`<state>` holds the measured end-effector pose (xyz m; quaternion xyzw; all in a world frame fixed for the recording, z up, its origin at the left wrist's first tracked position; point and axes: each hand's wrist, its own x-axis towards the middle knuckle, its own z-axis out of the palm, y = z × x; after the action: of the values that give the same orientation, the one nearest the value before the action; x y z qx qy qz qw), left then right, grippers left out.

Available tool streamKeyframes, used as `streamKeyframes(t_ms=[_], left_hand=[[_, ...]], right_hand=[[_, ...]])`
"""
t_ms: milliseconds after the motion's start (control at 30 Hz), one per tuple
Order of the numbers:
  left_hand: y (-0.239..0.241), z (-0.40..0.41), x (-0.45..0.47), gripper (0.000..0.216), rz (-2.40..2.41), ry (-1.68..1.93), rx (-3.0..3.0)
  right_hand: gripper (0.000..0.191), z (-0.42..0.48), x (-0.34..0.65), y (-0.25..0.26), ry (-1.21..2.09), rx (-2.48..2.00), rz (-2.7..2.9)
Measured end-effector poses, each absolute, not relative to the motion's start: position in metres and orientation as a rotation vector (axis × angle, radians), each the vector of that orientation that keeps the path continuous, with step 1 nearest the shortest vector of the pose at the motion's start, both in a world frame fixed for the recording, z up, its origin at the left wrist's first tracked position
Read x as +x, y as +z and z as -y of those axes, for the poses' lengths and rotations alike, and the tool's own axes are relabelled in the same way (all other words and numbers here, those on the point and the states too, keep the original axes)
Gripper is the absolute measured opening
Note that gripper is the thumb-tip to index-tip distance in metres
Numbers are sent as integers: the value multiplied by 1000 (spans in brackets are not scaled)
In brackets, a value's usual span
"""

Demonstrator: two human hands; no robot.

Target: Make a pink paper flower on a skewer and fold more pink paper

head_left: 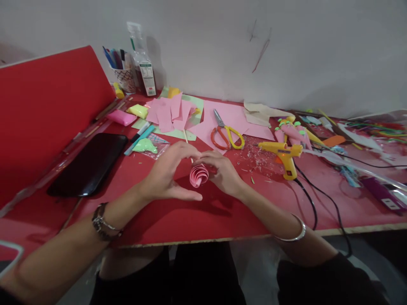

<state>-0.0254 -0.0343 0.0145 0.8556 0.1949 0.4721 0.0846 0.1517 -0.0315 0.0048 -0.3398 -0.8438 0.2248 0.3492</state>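
Note:
Between my hands is a coil of pink paper (199, 175), rolled in layers like a flower, its open end facing me. A thin light stick (185, 136) rises behind it, apparently running into the roll. My right hand (224, 171) curls around the right side and back of the roll and holds it; some of its fingertips are hidden. My left hand (168, 171) arches at the left, thumb stretched out below the roll and well apart from the fingers. The left fingertips meet the right fingers near the stick.
Orange-and-yellow scissors (227, 133) lie on pink paper (208, 114) ahead. A corded yellow glue gun (284, 156) is at the right, near finished pink pieces (291, 131). A black phone (90, 165) lies left; a bottle (146, 72) and pen cup (125, 79) stand behind.

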Motion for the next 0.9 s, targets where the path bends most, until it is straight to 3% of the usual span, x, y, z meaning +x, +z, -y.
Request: streamKeyframes(t_ms=[133, 367, 900], left_hand=[[14, 34, -27, 29, -563, 1528, 2678], [12, 34, -28, 16, -634, 1550, 2738], [13, 37, -23, 16, -856, 1464, 2595]], right_hand=[[21, 29, 154, 4, 611, -947, 2182], [12, 29, 156, 5, 540, -1064, 2156], [19, 29, 157, 6, 353, -1136, 2134]])
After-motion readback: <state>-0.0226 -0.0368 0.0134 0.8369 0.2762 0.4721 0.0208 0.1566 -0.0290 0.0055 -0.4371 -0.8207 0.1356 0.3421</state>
